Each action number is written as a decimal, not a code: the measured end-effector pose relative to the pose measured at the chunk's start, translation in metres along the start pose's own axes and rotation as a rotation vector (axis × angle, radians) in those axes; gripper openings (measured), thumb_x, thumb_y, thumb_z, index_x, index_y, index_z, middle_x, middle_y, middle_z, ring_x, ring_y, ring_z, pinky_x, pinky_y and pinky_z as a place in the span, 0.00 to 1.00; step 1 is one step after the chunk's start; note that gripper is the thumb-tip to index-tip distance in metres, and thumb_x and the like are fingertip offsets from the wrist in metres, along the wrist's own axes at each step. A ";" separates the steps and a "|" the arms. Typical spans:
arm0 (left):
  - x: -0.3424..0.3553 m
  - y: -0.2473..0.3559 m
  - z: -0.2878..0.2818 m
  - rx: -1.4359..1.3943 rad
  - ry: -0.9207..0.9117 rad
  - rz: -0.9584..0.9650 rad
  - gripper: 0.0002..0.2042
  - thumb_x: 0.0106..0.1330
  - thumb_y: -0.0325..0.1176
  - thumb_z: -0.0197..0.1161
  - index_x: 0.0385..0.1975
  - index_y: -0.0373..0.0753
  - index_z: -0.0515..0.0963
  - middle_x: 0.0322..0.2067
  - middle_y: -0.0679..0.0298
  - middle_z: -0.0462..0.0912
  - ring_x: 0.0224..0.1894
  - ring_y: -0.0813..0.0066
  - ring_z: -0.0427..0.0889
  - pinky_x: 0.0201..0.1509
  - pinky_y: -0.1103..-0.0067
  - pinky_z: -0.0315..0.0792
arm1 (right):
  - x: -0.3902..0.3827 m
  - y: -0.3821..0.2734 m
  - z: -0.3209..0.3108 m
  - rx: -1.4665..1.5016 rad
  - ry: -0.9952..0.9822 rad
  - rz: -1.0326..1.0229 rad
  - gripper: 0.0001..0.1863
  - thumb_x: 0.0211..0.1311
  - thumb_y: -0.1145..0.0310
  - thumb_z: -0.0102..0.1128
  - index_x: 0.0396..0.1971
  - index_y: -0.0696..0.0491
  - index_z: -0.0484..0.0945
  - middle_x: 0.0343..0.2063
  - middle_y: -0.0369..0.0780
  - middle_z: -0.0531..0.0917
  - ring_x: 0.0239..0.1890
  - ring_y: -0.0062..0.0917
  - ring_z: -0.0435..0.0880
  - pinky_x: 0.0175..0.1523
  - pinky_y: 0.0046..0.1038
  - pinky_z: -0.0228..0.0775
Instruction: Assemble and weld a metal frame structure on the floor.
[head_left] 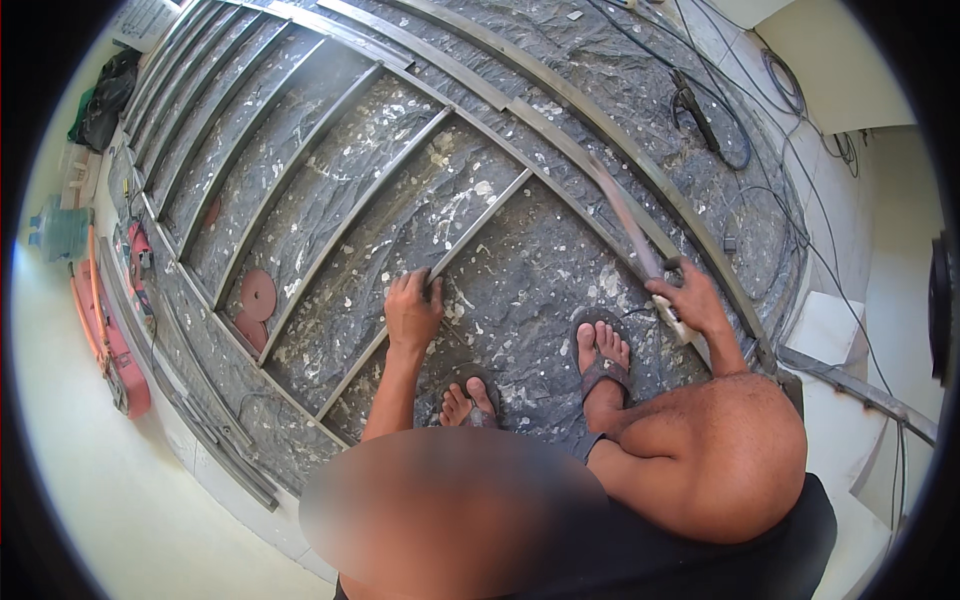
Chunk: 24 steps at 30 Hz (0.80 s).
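A welded metal frame (345, 230) of long rails and several crossbars lies on the floor sheet. My left hand (414, 312) is closed over one of its crossbars (485, 222), near the bar's middle. My right hand (692, 300) grips a long, narrow thing (627, 212) with a pale, whitish end, just beside the frame's right rail. Motion smears its reddish-brown length, so I cannot make out its kind. My sandalled feet stand between the two hands.
Loose metal tubes (570, 85) run along the right. Round reddish discs (258, 294) lie between crossbars. A welding electrode holder (690, 105) and cables rest at the upper right. At the left are a red case (118, 350), metal lengths (225, 440) and a blue water jug (62, 230).
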<state>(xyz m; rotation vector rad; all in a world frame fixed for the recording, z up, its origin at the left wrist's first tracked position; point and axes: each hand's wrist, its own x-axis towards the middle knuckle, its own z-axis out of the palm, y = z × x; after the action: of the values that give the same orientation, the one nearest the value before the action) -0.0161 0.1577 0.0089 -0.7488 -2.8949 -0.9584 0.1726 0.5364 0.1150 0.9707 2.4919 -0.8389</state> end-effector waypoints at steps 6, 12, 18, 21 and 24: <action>0.002 0.002 0.002 -0.001 -0.012 -0.020 0.11 0.58 0.31 0.67 0.39 0.35 0.80 0.33 0.54 0.82 0.38 0.53 0.80 0.44 0.65 0.74 | 0.006 0.050 -0.023 -0.349 0.181 0.186 0.41 0.49 0.42 0.70 0.53 0.60 0.71 0.40 0.60 0.82 0.47 0.52 0.82 0.52 0.43 0.73; 0.003 0.004 -0.001 0.081 -0.074 -0.025 0.12 0.57 0.32 0.67 0.40 0.36 0.80 0.35 0.55 0.81 0.40 0.53 0.79 0.45 0.65 0.74 | 0.023 0.066 -0.009 -0.478 0.120 0.222 0.30 0.54 0.50 0.68 0.47 0.59 0.73 0.42 0.57 0.81 0.46 0.53 0.80 0.50 0.46 0.73; -0.002 0.001 -0.011 0.132 -0.101 -0.064 0.13 0.57 0.33 0.67 0.40 0.37 0.80 0.35 0.56 0.80 0.40 0.54 0.79 0.44 0.65 0.75 | 0.079 0.026 0.026 -0.392 0.384 -0.317 0.27 0.57 0.55 0.66 0.51 0.57 0.72 0.45 0.53 0.75 0.50 0.50 0.75 0.55 0.42 0.70; -0.006 -0.002 -0.015 0.149 -0.107 -0.045 0.14 0.55 0.34 0.68 0.40 0.37 0.80 0.35 0.56 0.79 0.40 0.55 0.79 0.43 0.65 0.75 | 0.105 0.011 0.032 -0.442 0.283 -0.332 0.29 0.56 0.59 0.66 0.53 0.59 0.68 0.46 0.54 0.76 0.51 0.51 0.75 0.55 0.45 0.70; -0.014 -0.008 -0.021 0.126 -0.093 -0.061 0.13 0.56 0.35 0.69 0.39 0.38 0.80 0.35 0.56 0.78 0.41 0.55 0.78 0.43 0.65 0.74 | 0.110 0.004 0.014 -0.420 0.166 -0.249 0.29 0.53 0.59 0.68 0.50 0.60 0.68 0.47 0.57 0.75 0.51 0.52 0.76 0.55 0.44 0.70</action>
<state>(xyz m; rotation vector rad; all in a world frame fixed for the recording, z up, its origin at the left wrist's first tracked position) -0.0100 0.1340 0.0192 -0.7197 -3.0394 -0.7567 0.0989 0.5848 0.0483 0.6158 2.8093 -0.2797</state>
